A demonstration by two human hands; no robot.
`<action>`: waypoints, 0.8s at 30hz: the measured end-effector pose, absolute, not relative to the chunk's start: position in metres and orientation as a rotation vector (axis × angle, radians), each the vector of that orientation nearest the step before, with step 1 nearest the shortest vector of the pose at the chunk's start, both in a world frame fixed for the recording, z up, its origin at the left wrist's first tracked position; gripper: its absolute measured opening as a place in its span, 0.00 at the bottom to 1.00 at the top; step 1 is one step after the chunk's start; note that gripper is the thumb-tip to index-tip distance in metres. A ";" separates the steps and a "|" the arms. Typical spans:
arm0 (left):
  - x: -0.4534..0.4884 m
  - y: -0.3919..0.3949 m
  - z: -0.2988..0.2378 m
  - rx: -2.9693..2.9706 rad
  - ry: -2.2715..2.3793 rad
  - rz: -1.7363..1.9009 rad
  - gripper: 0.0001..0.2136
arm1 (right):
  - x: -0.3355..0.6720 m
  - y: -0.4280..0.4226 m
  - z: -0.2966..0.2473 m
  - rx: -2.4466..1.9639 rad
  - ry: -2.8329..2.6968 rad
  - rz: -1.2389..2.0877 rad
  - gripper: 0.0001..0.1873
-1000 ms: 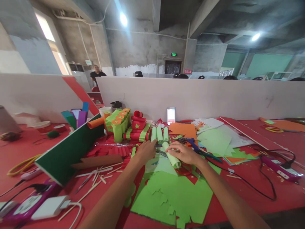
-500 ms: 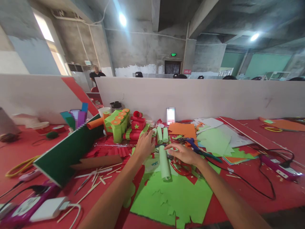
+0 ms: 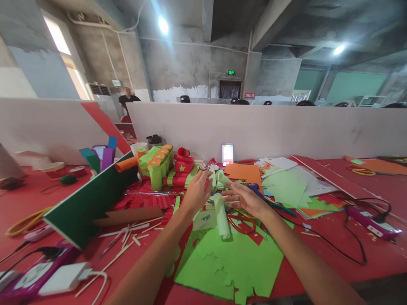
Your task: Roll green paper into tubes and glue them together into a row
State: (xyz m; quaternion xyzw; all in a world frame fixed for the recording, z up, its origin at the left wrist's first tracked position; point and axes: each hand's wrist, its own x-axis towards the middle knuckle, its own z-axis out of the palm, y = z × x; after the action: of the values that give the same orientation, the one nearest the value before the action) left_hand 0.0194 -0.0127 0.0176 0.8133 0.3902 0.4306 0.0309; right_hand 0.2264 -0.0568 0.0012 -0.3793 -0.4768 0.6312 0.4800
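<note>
My left hand (image 3: 196, 191) reaches toward the back of the red table (image 3: 318, 237) and its fingers close on one of the pale green paper rolls (image 3: 219, 178), which now lean askew. My right hand (image 3: 246, 200) hovers beside it with fingers spread and holds nothing. Just below and between the hands another pale green roll (image 3: 221, 217) lies loose, its near end on a large cut sheet of green paper (image 3: 232, 262). Red-handled scissors (image 3: 242, 223) lie under my right hand, and blue-handled scissors (image 3: 258, 191) lie just behind it.
Paper craft models (image 3: 162, 165) stand behind the rolls. A dark green board (image 3: 85, 205) leans at the left, with thin sticks (image 3: 127, 237) beside it. Orange, green and white sheets (image 3: 286, 182) lie at the right, plus a black cable (image 3: 346, 250). A white partition (image 3: 286, 131) backs the table.
The roll my right hand held now lies free on the green sheet. My right hand opened and lifted. My left hand moved up to the standing rolls, which tipped.
</note>
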 end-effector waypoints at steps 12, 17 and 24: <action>0.018 -0.003 -0.007 2.678 1.297 0.729 0.19 | 0.241 -0.044 0.006 -0.831 -0.861 1.100 0.17; 0.019 -0.003 -0.003 2.650 1.342 0.691 0.16 | 0.253 -0.043 0.013 -0.710 -0.712 0.955 0.14; 0.014 -0.007 0.020 2.477 1.456 1.056 0.14 | 0.255 -0.041 0.011 -0.686 -0.660 0.979 0.12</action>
State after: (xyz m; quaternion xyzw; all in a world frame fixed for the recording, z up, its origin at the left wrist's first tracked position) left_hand 0.0136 -0.0067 0.0203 0.8085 0.4752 0.3448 0.0404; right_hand 0.2551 -0.0414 0.0110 -0.3168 -0.3049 0.4522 0.7760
